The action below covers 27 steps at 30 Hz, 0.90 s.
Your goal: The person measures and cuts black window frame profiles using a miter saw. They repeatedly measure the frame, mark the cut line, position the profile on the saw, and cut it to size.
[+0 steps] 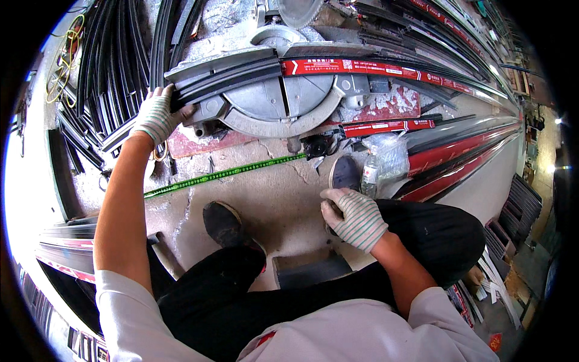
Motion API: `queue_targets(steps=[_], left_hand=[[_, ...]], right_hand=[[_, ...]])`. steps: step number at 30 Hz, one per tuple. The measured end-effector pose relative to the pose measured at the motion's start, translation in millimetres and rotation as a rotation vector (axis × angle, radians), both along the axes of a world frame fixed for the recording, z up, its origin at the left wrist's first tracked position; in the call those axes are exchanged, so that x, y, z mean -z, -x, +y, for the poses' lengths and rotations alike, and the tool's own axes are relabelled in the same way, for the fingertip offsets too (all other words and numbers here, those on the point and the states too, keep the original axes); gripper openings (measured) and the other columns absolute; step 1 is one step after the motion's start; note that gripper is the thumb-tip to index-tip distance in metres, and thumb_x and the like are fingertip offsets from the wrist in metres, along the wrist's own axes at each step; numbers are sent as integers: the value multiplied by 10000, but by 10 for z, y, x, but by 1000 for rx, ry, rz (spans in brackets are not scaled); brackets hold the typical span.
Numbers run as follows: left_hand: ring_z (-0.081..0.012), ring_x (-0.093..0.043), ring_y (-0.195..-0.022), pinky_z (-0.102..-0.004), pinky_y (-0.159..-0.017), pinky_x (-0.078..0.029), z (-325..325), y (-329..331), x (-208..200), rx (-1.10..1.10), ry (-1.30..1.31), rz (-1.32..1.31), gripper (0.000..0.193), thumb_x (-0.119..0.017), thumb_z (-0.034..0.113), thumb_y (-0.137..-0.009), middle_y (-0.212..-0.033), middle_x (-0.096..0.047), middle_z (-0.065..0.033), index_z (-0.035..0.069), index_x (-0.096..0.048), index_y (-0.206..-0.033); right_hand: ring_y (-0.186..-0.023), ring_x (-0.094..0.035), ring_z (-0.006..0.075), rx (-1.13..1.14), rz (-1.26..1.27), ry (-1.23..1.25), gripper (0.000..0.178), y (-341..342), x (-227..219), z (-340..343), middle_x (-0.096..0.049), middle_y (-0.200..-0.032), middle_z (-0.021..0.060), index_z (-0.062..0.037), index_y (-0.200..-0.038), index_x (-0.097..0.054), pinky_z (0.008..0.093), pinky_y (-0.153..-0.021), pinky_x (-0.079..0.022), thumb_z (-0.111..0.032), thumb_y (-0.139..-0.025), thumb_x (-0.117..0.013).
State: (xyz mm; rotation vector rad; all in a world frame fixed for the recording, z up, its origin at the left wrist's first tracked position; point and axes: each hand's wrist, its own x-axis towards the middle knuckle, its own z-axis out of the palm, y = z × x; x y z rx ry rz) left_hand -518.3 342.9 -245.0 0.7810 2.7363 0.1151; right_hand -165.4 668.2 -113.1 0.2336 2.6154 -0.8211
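Note:
My left hand (158,116), in a striped glove with bare fingertips, is closed over the left end of a black metal profile (232,81). That profile lies across the grey base of a miter saw (307,96), against its fence. In line with it to the right runs a profile with red printed film (362,67); I cannot tell whether they are one piece. My right hand (357,222), gloved likewise, hovers by my right knee with fingers curled in and nothing visible in them. Part of the round saw blade (300,11) shows at the top edge.
A green tape measure (226,174) lies extended on the floor before my shoes. Beside my right shoe (345,173) stand a plastic bottle (370,172) and crumpled clear film (389,158). Bundled black profiles (114,54) lie left; red-filmed ones (446,154) lie right.

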Motion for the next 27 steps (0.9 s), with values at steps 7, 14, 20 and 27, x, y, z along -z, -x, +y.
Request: queue_targets(steps=[7, 14, 20, 27], left_hand=[[-405, -551, -1334, -445, -1158, -447, -44, -63, -134, -19, -12, -217, 1005, -894, 448, -802, -1406, -586, -254, -28, -430, -1555], [-433, -532, -1335, -449, -1177, -428, -314, -157, 32, 95, -74, -215, 921, -775, 98, -846, -1444, -531, -267, 26, -296, -1629], [-423, -591, -1229, -446, -1105, -468, -334, -36, -117, 131, -95, -305, 723, -643, 8, -937, -1315, -583, -247, 71, -387, -1610], [-230, -656, -1064, -349, -1012, -508, -198, 132, -348, -133, -155, -564, 523, -640, 369, -1075, -1179, -741, -150, 12, -586, -1453]], right_hand=[[-936, -708, 411, -4, 11, 0, 267, -4, -16, -6, -733, -998, 206, -61, -1140, -689, 494, -877, -570, -280, -994, -645], [-908, -707, 403, -25, 14, -29, 263, -53, 60, -23, -725, -957, 202, -75, -1128, -685, 507, -847, -568, -298, -999, -634], [-909, -707, 404, -31, -8, -33, 276, -26, 23, -40, -727, -954, 199, -62, -1131, -684, 505, -855, -567, -300, -1004, -626], [-916, -704, 411, -42, -56, -28, 290, -12, 28, -50, -732, -987, 204, -57, -1138, -685, 501, -866, -566, -308, -1010, -616]])
